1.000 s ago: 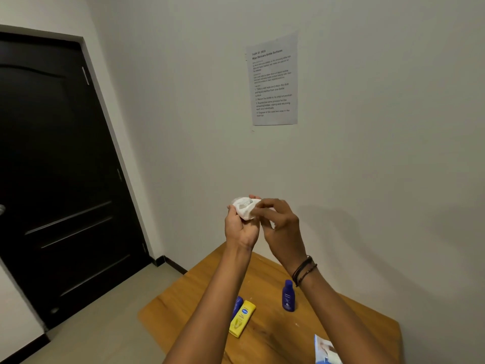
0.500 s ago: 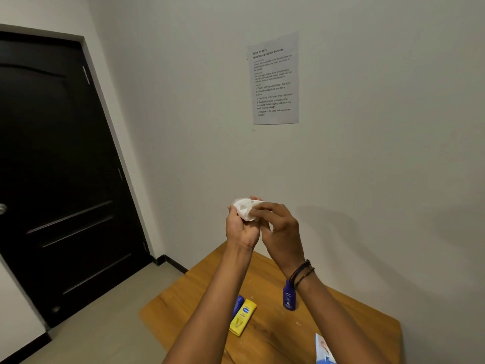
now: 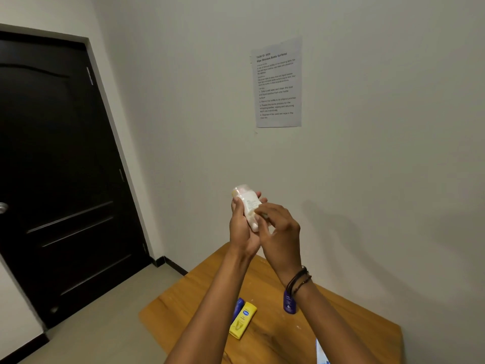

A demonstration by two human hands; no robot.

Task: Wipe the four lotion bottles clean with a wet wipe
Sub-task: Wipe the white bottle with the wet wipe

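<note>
In the head view, above the wooden table (image 3: 341, 319), the left hand (image 3: 242, 227) gripped a pale lotion bottle (image 3: 248, 203) while the right hand (image 3: 279, 229) pinched the wet wipe (image 3: 254, 224) against its lower part: wiping seemed underway. On the table lay a yellow bottle (image 3: 242, 320) touching a blue one (image 3: 237, 308); another blue bottle (image 3: 288, 303) stood apart. Next, likely, turning the bottle to reach unwiped sides.

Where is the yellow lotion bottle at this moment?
In the head view the yellow lotion bottle lies flat on the wooden table, low in the picture, right beside a blue bottle and partly hidden behind the left forearm.
</note>
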